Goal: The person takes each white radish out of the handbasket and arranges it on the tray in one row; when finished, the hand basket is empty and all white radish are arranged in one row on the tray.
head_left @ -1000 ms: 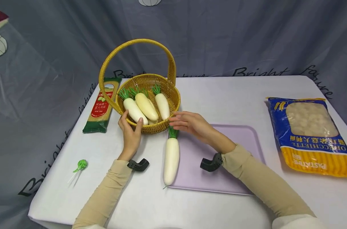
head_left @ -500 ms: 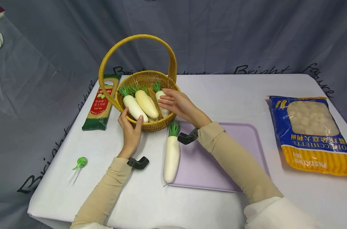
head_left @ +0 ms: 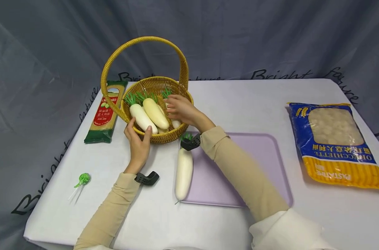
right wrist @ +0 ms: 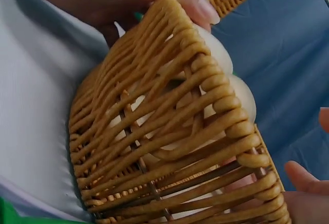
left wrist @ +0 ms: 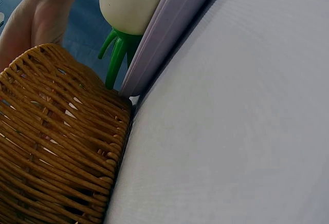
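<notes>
A yellow wicker basket [head_left: 159, 139] with a tall handle holds several white radishes [head_left: 143, 118] with green tops. My left hand [head_left: 138, 148] holds the basket's front left rim; its thumb lies over the edge in the right wrist view. My right hand [head_left: 184, 110] reaches over the right rim, its fingers spread across the rightmost radish [head_left: 176, 123] and largely covering it. How far the thumb goes round that radish is hidden. A longer white radish [head_left: 184, 175] lies along the left edge of a lilac tray [head_left: 258, 149], beneath my right wrist; its leaves are partly covered.
A red and green pasta packet [head_left: 106, 113] lies left of the basket. A green-wrapped lollipop [head_left: 84, 178] is at the table's left. On the right lies a large blue and yellow orecchiette bag [head_left: 336, 146]. A grey curtain [head_left: 227, 38] hangs behind the white table.
My right hand has moved left and away from me, from above the leaves of the long radish to over the basket's rightmost radish. My left hand keeps its place on the rim.
</notes>
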A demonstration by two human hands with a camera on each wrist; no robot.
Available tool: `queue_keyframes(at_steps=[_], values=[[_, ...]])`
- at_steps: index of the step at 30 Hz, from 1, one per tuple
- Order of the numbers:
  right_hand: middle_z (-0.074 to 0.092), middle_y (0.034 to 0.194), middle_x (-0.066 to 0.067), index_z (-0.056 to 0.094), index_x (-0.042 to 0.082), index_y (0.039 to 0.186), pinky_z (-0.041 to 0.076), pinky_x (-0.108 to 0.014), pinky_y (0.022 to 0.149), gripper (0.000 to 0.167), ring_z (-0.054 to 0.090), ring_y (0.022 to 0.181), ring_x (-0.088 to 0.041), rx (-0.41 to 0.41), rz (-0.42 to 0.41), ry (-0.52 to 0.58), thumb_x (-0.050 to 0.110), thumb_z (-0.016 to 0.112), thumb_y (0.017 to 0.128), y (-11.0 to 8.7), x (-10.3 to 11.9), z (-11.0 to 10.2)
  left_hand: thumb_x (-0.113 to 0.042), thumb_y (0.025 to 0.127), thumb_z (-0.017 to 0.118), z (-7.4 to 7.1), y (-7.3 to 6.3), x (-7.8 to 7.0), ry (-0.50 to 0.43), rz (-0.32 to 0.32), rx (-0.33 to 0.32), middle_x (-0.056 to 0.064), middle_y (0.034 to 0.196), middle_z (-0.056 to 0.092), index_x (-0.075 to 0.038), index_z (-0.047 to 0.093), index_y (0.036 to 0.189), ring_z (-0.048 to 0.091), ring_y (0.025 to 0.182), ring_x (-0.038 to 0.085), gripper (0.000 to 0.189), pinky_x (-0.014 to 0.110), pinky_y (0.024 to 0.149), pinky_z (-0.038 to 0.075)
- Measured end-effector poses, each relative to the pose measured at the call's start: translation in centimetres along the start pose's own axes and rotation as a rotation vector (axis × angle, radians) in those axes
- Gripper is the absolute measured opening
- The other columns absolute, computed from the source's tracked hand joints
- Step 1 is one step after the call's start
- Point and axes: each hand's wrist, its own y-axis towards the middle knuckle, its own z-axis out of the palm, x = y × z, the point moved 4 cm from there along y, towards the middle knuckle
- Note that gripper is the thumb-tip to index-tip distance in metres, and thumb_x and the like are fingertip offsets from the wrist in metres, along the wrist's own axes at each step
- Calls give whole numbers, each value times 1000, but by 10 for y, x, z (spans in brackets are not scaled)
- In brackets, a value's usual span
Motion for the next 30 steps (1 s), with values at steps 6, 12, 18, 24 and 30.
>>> queue_keyframes(at_steps=[6, 12, 18, 24, 30], values=[[34, 139, -17, 21, 14, 142, 44, -44, 93, 60, 41, 123, -33, 23, 67, -183, 28, 50, 92, -2, 0, 5, -34, 89, 51, -1, 0, 0, -4, -10, 6, 14, 139, 15, -17, 19, 139, 19, 134, 25, 62, 44, 110, 16], [37, 137, -11, 16, 16, 144, 48, -42, 88, 71, 47, 118, -27, 55, 124, -322, 31, 57, 88, -4, 0, 9, -35, 90, 50, 0, 0, 1, 1, -20, 8, 13, 139, 14, -18, 18, 139, 19, 133, 24, 61, 44, 110, 17], [46, 124, -13, 11, 17, 145, 52, -39, 77, 84, 57, 102, -26, 70, 143, -436, 31, 65, 82, -4, -1, 13, -36, 90, 50, 0, 0, 1, 1, -16, 16, 13, 140, 13, -18, 18, 139, 18, 134, 25, 61, 46, 110, 16], [52, 115, -13, 10, 18, 145, 53, -39, 74, 89, 61, 81, -23, 74, 125, -485, 26, 69, 79, -4, -1, 14, -36, 90, 50, -1, 1, 2, -1, -14, 15, 13, 139, 14, -18, 18, 139, 18, 134, 25, 62, 45, 110, 16], [49, 123, -14, 10, 19, 145, 53, -39, 74, 89, 59, 79, -23, 72, 122, -490, 23, 70, 79, -9, 2, 16, -36, 89, 50, -1, 1, 1, -4, -14, 15, 14, 140, 13, -17, 18, 139, 18, 134, 25, 62, 45, 110, 16]])
